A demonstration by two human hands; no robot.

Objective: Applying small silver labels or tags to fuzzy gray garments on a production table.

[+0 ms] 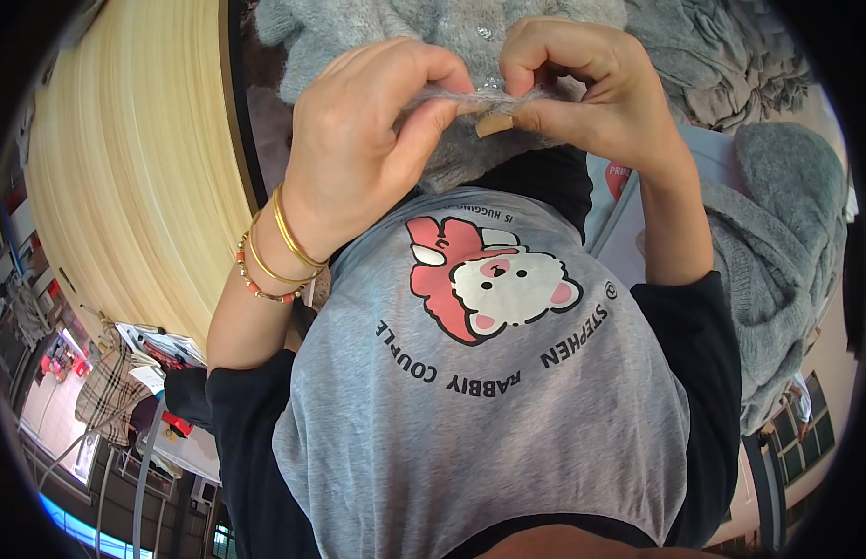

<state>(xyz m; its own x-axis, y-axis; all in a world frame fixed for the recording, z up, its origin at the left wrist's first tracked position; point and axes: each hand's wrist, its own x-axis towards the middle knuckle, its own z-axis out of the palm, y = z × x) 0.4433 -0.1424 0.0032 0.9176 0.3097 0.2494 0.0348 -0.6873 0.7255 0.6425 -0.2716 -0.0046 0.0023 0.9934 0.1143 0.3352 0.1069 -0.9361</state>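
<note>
A fluffy grey knit garment point(358, 28) lies across my lap, and its edge is stretched between my two hands. My left hand point(363, 121), with gold bangles and a beaded bracelet at the wrist, is closed in a pinch on that edge. On the other side my right hand point(605, 88) pinches the same knit between thumb and fingers. Small shiny beads point(490, 84) glint on the fabric between them. A small tan piece point(494, 123) shows at my right thumb tip; what it is I cannot tell.
To the left stands a light wood-grain table point(135, 168) with a dark edge. More grey knitwear point(741, 65) is heaped at the far right, and another grey knit piece point(778, 252) hangs over a pale surface at the right. Papers point(158, 345) lie beyond the table's near end.
</note>
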